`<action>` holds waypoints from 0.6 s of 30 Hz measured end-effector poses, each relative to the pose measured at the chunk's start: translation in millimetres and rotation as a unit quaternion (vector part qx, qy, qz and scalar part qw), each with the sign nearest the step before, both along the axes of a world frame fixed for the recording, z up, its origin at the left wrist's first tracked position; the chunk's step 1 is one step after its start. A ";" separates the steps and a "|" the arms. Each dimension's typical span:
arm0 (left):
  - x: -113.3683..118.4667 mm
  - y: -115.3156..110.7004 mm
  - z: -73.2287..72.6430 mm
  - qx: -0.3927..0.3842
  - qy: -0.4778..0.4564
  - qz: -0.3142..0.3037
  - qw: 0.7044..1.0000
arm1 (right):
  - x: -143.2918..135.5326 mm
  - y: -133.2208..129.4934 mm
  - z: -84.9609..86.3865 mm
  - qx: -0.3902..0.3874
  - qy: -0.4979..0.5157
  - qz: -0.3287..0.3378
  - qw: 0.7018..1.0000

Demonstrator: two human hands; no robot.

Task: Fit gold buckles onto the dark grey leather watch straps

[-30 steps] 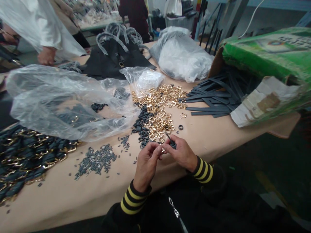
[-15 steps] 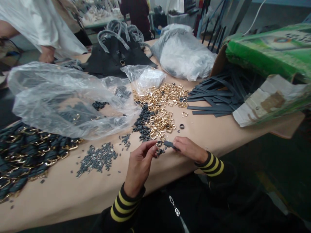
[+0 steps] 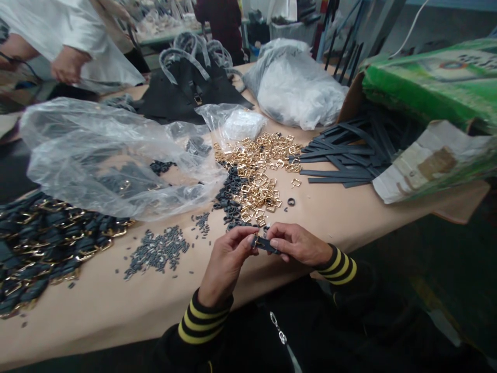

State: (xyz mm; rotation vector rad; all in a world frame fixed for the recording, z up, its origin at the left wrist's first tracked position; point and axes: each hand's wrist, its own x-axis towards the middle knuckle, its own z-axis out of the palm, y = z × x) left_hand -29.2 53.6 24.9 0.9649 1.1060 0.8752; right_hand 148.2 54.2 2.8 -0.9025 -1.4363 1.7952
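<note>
Strap (image 3: 266, 244) now at buckle (image 3: 256, 240); dark, flat

My cuffs (image 3: 204, 322) are black with yellow stripes; the strap (image 3: 266, 244) in my fingers (image 3: 244, 247) is blue-grey, its fitting (image 3: 257, 238) gold. On the tan tabletop (image 3: 330, 217), the buckle pile (image 3: 260, 191) is gold; right of it, blue-grey straps (image 3: 337, 175) and a green box (image 3: 419, 98); behind it, a black bag (image 3: 169, 101).

A plastic sack (image 3: 298, 88) — bulging — sits beside a black bag (image 3: 169, 98).
</note>
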 end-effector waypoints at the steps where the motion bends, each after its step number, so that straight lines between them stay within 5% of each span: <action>1: 3.2 -1.1 -2.5 -0.024 -0.035 0.003 0.999 | -1.6 0.0 -0.2 0.005 -0.003 -0.011 1.000; 5: 15.3 -4.9 -12.7 -0.068 -0.115 0.018 0.991 | -8.8 -2.4 -0.2 0.008 -0.010 -0.058 0.998; 9: 15.9 -6.3 -17.5 -0.016 -0.070 0.001 0.997 | -11.1 -5.8 4.4 0.042 -0.022 -0.108 0.993; 18: 5.3 -10.9 -13.0 -0.006 -0.063 -0.018 0.998 | -10.1 -5.4 10.9 0.321 -0.186 -0.123 0.921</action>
